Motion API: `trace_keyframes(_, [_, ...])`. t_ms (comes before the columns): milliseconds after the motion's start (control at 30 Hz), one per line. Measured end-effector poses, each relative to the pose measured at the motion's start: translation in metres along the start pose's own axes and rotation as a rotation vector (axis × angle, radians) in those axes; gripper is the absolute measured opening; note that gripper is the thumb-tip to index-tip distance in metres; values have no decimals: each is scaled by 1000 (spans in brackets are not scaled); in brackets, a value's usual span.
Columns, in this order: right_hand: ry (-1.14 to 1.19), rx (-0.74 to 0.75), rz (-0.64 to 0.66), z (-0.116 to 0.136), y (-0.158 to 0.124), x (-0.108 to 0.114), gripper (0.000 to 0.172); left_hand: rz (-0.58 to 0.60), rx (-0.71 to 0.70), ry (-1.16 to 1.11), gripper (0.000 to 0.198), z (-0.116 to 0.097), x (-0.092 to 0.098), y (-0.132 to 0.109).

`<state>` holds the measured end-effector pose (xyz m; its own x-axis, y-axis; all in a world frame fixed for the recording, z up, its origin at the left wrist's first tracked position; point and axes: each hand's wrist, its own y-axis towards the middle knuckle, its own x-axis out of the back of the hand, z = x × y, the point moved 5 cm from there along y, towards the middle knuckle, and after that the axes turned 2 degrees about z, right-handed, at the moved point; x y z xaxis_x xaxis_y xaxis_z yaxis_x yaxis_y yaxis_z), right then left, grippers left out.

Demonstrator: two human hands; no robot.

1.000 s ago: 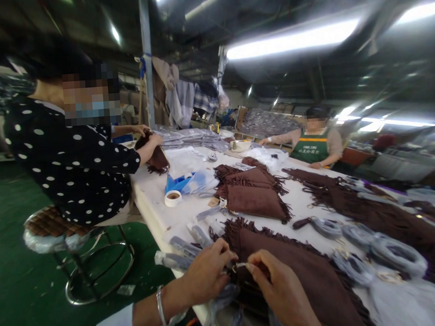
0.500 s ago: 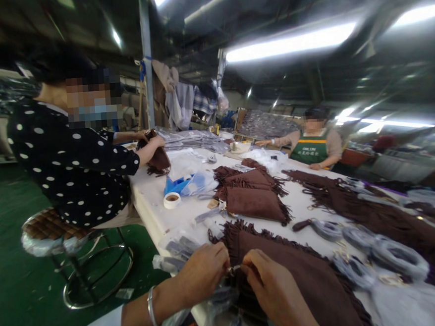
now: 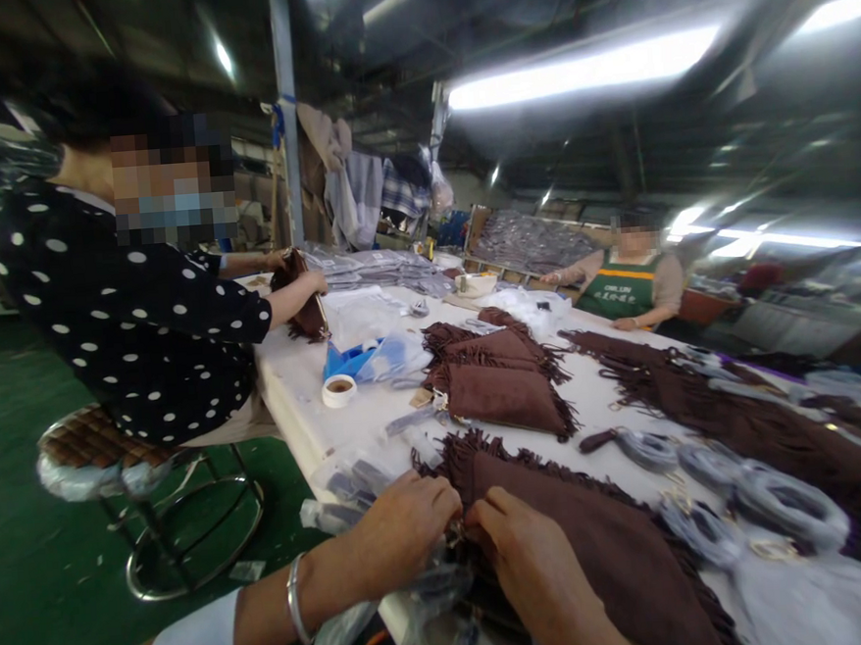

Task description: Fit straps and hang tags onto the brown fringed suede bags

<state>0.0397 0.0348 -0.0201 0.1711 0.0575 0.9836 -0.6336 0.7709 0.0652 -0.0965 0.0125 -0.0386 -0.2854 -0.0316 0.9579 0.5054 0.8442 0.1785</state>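
Observation:
My left hand (image 3: 407, 521) is closed in a pinch at the near left corner of a dark brown fringed bag (image 3: 569, 519). My right hand (image 3: 524, 552) pinches from the other side, its fingertips almost meeting the left ones. Between them a small shiny metal fitting (image 3: 456, 531) shows at the bag's corner; fingers cover most of it. The bag lies flat, fringe along its edges, partly under my right hand. Clear plastic wrapping (image 3: 438, 582) sits below my hands at the table edge.
More brown fringed bags (image 3: 505, 396) lie ahead. Plastic-wrapped straps (image 3: 789, 504) are to the right. A tape roll (image 3: 339, 391) and blue plastic (image 3: 352, 360) lie left on the white table (image 3: 296, 410). One co-worker (image 3: 134, 304) handles a brown bag; another (image 3: 620, 285) sits opposite.
My hands have drawn closer together, closing the gap where the metal fitting showed. The co-worker at left has turned the brown bag, and its metallic edge now shows.

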Motion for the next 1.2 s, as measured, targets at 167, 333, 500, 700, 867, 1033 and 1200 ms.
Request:
trace_keyframes(167, [63, -25, 16, 1, 0, -3, 25, -23, -36, 27, 32, 3, -4, 3])
trace_keyframes(333, [27, -92, -26, 6, 0, -12, 17, -151, 53, -101, 19, 7, -22, 5])
trace_keyframes(500, [-55, -104, -53, 9, 1, -20, 20, -448, 180, -261, 13, 12, -29, -4])
trace_keyframes(700, [-15, -113, -25, 4, 1, -20, 21, -450, 258, -233, 6, -3, -19, -25])
trace_keyframes(867, [0, -139, -10, 5, 2, -18, 22, -380, 362, -330, 6, -5, -33, -19])
trace_keyframes(1033, [117, -105, -30, 2, -6, -11, 21, -431, 324, -657, 12, 1, -32, -17])
trace_keyframes(1200, [303, -78, -141, -6, -16, -2, 24, -455, 289, -930, 13, 10, -17, -29])
